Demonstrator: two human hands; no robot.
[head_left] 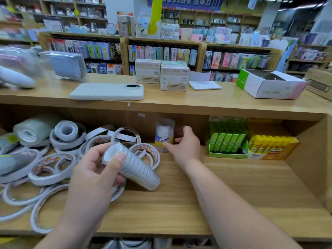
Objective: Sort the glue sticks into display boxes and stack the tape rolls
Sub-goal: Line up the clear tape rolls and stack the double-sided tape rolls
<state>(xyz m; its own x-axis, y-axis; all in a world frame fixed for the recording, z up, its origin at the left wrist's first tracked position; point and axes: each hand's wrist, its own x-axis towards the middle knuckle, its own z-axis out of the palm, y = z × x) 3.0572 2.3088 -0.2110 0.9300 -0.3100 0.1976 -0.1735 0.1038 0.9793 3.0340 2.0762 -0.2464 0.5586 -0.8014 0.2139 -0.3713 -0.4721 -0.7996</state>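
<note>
The left hand (pixel 97 169) grips a tilted tape sleeve (pixel 138 169) in curled fingers above the shelf (pixel 233 186). The right hand (pixel 185 146) touches an upright sleeve (pixel 164 133) at the shelf's back edge; whether its fingers grip it, I cannot tell. Glue boxes (pixel 251 146) fill the back right corner.

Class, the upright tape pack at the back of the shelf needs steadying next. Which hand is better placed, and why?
Probably the right hand: its thumb touches the upright tape pack, whereas the left hand grips a wrapped sleeve of tape rolls nearer the front of the shelf.
</note>
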